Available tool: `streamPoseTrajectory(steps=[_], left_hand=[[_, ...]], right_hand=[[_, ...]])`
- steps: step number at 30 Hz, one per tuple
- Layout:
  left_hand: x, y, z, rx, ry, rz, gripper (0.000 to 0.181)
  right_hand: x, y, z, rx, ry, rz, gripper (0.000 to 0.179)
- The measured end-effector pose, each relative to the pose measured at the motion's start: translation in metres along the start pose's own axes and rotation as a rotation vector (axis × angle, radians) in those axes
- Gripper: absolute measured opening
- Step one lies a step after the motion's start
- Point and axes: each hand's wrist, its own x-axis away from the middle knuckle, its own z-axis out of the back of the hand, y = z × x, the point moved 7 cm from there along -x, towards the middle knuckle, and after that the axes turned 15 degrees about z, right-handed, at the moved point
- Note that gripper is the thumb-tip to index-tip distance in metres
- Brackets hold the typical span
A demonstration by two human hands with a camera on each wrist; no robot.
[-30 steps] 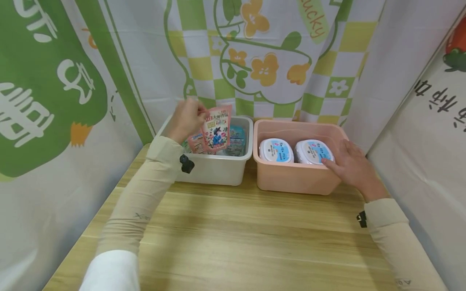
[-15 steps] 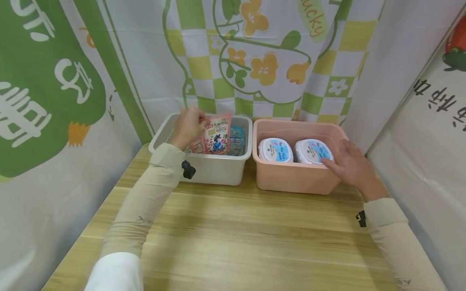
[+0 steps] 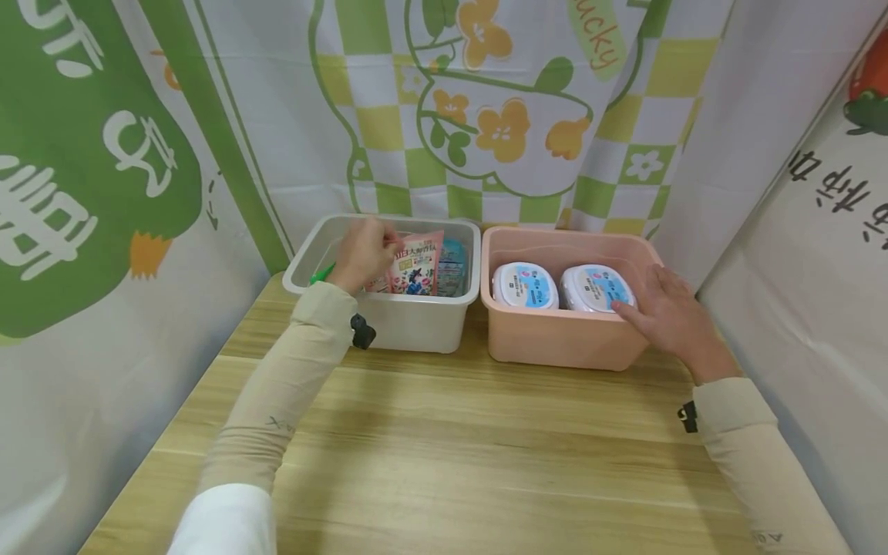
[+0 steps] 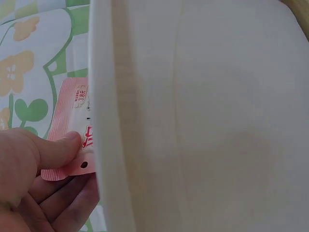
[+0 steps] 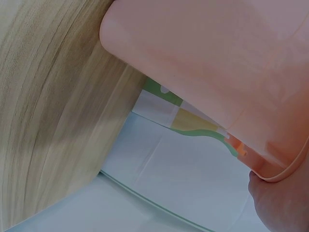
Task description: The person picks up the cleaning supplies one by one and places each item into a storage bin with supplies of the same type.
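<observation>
My left hand [image 3: 364, 254] pinches the top corner of a pink printed pouch [image 3: 418, 268], thumb on its face in the left wrist view. The pouch stands upright, its lower part inside the white bin [image 3: 409, 327]. Behind and right of it is a teal packet [image 3: 452, 266]; a green item [image 3: 322, 273] shows left of the hand. My right hand [image 3: 676, 324] rests on the front right corner of the pink bin [image 3: 555, 343], fingers extended along the side rim and thumb over the front rim. Two white lidded tubs [image 3: 525, 285] with blue labels sit in that bin.
Both bins stand side by side at the back of a wooden table [image 3: 486, 447]. A patterned curtain [image 3: 499, 116] hangs right behind them. Printed white sheets close in the left and right sides.
My left hand has lowered the pink pouch deeper into the white bin. The green item has come into view beside that hand. My right hand stays in place on the pink bin.
</observation>
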Motion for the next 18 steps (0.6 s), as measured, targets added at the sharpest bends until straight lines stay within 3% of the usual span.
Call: streamPoseTrajectory(steps=[5, 11, 18], left_hand=[[0.001, -0.002, -0.007, 0.01, -0.027, 0.022, 0.017], [0.002, -0.005, -0.018, -0.007, -0.072, 0.04, 0.017], [0.004, -0.004, -0.024, -0.014, -0.074, 0.004, 0.02]], right_hand=[[0.0, 0.0, 0.001, 0.004, 0.025, 0.003, 0.072], [0.001, 0.0, 0.001, -0.014, 0.001, -0.012, 0.079], [0.0, 0.0, 0.001, -0.014, 0.003, -0.008, 0.074]])
